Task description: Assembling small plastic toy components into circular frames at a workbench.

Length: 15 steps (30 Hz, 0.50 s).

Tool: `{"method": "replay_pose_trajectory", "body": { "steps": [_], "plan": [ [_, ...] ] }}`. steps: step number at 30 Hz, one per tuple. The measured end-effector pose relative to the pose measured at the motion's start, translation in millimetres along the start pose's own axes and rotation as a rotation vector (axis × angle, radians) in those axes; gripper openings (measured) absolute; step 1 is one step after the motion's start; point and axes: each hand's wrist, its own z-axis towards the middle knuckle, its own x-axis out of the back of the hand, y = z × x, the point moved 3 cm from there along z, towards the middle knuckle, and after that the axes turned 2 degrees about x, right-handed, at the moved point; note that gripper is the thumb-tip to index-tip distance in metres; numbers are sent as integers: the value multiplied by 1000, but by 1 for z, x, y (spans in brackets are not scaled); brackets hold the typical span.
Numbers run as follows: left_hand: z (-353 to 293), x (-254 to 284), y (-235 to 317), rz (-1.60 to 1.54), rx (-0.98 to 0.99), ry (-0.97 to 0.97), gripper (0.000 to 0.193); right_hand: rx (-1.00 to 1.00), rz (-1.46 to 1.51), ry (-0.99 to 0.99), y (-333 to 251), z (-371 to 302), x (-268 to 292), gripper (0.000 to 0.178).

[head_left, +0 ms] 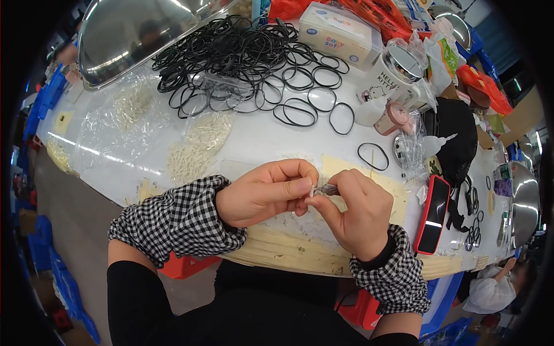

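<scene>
My L hand (262, 195) pinches a small pale pc (312, 191) btwn thumb & fingers, over the near side of the table (259, 138); my R hand (365, 212) pinches a small metal tool (329, 189) right by it, can't tell if touching. Heap of white bits (193, 154) fwd-left, blk bands (228, 57) beyond, red-cased phone (433, 216) to the R.

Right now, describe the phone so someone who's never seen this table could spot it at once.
On the white table, find the person's right hand. Just past that hand, to the right, a phone lies face up near the table's front edge. Its bright red edges around a dark screen set it apart from the thin black loops on its right.
</scene>
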Motion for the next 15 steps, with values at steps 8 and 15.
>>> {"method": "replay_pose_trajectory", "body": {
  "steps": [8, 15],
  "plan": [
    [0, 3, -4, 16, 22, 18, 15, -76, 31, -121, 0, -3, 2, 39],
    [0, 5, -6, -13, 21, -27, 15, -30, -16, -62, -1, -4, 0, 42]
  ]
}}
